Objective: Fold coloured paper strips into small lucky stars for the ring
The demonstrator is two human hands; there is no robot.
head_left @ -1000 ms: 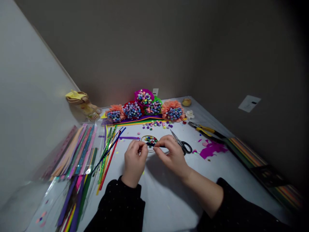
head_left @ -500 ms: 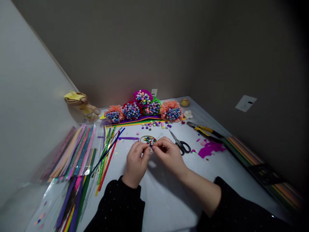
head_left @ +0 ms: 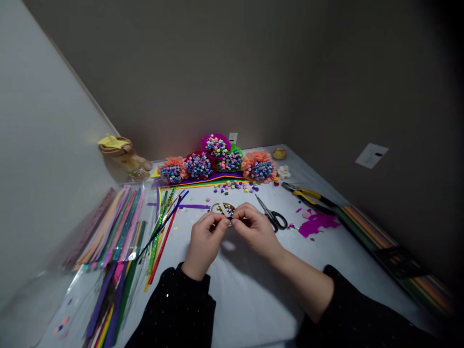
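Observation:
My left hand [head_left: 203, 241] and my right hand [head_left: 258, 238] meet fingertip to fingertip over the table, both pinched closed. Between them is a narrow paper strip [head_left: 222, 209]; its pale end sticks up past the fingers, and a small dark blue bit shows at the fingertips. How it is folded there is too small to make out. Just behind the fingers sits a round gold-rimmed dish [head_left: 213, 206] with shiny coloured pieces, partly covered by the hands. Scissors [head_left: 272, 216] with black handles lie close to the right hand, blades partly open.
Loose paper strips [head_left: 167, 237] and bagged strips [head_left: 114, 227] lie at left. Small paper stars [head_left: 235, 186] are scattered before several crepe-paper flowers [head_left: 198, 165]. At right are yellow-black pliers [head_left: 308, 195], magenta paper scraps [head_left: 317, 223] and a pack of coloured paper [head_left: 387, 251].
A pale end of the strip now stands up in front of the dish, where it did not show before. Both hands stay pinched together in nearly the same place.

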